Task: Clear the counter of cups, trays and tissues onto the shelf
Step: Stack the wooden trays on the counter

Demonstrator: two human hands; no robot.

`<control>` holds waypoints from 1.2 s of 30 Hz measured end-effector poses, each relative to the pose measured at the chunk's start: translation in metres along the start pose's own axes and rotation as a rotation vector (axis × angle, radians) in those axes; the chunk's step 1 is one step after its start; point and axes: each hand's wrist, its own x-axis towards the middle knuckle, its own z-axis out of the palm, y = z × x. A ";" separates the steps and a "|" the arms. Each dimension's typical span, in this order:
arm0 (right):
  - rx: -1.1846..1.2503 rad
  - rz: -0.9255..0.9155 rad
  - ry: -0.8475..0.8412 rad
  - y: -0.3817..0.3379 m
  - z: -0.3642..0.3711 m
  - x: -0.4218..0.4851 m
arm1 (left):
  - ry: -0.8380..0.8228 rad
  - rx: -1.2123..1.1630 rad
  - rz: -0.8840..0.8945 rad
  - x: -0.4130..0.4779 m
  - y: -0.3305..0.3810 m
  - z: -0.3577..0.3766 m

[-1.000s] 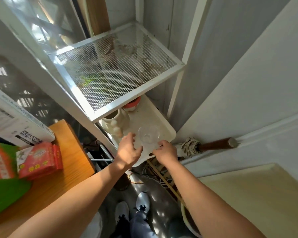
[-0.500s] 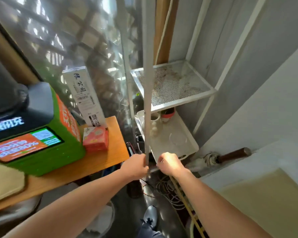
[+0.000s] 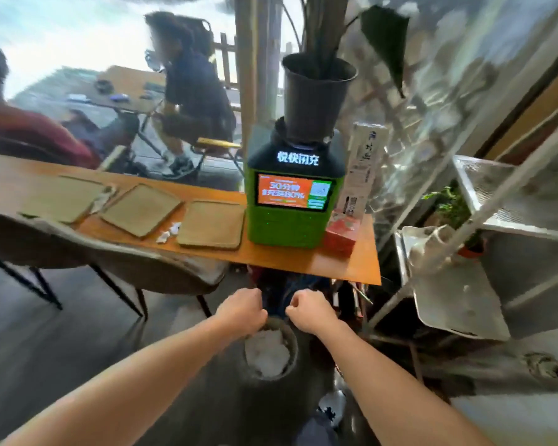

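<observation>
Three tan trays lie in a row on the wooden counter [image 3: 303,262]: one at the left [image 3: 62,197], one in the middle [image 3: 140,209], one nearest the green machine [image 3: 211,223]. Crumpled white tissues [image 3: 169,232] sit between the middle and right trays, and more tissue [image 3: 102,199] lies between the left two. The white metal shelf [image 3: 458,294] stands at the right, with a white tray on its lower level. My left hand [image 3: 240,309] and my right hand [image 3: 310,309] hang below the counter's front edge, both curled into loose fists with nothing in them.
A green charging kiosk [image 3: 290,201] with a black plant pot on top stands on the counter, a red box [image 3: 340,231] and a white carton [image 3: 363,169] beside it. A grey chair [image 3: 110,259] is at the counter. A bin with white waste [image 3: 268,349] sits below my hands. Two people sit outside.
My hands have let go of the white tray on the shelf and pulled back. My view has swung left from the shelf to the counter with its trays and tissues.
</observation>
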 end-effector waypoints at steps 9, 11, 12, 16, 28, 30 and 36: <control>-0.156 -0.213 -0.069 -0.137 0.068 -0.010 | 0.178 -0.148 -0.251 -0.079 -0.132 -0.033; -0.164 -0.218 -0.059 -0.153 0.070 -0.004 | 0.194 -0.153 -0.279 -0.079 -0.141 -0.041; -0.166 -0.218 -0.053 -0.159 0.069 0.000 | 0.200 -0.151 -0.286 -0.077 -0.144 -0.044; -0.160 -0.200 -0.026 -0.173 0.064 0.025 | 0.211 -0.157 -0.254 -0.057 -0.147 -0.059; 0.003 -0.088 -0.067 -0.218 0.035 0.159 | 0.128 -0.080 -0.137 0.072 -0.166 -0.146; 0.025 -0.074 -0.079 -0.229 0.032 0.178 | 0.112 -0.053 -0.142 0.088 -0.179 -0.159; 0.076 -0.094 -0.142 -0.274 0.031 0.232 | 0.095 -0.068 -0.245 0.128 -0.231 -0.195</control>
